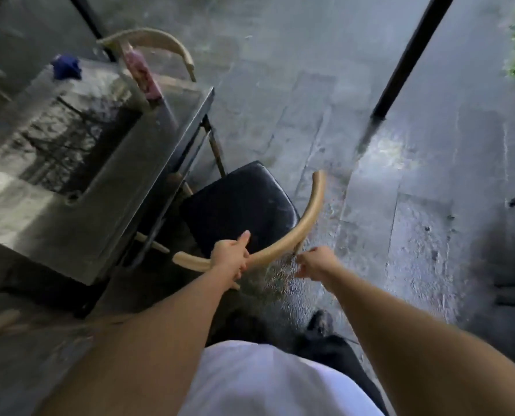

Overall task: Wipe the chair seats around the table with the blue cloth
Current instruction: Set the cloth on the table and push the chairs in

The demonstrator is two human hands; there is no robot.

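Head view: left hand point(230, 255) fingers grip chair backrest point(307, 217); right hand point(314, 261) fingers blurred, unclear.

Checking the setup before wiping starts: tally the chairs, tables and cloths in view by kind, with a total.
Chairs: 2, the near chair gripped by the left hand, and the far chair beyond the table.
Tables: 1, the table.
Cloths: 1, the blue cloth on the table.
Total: 4
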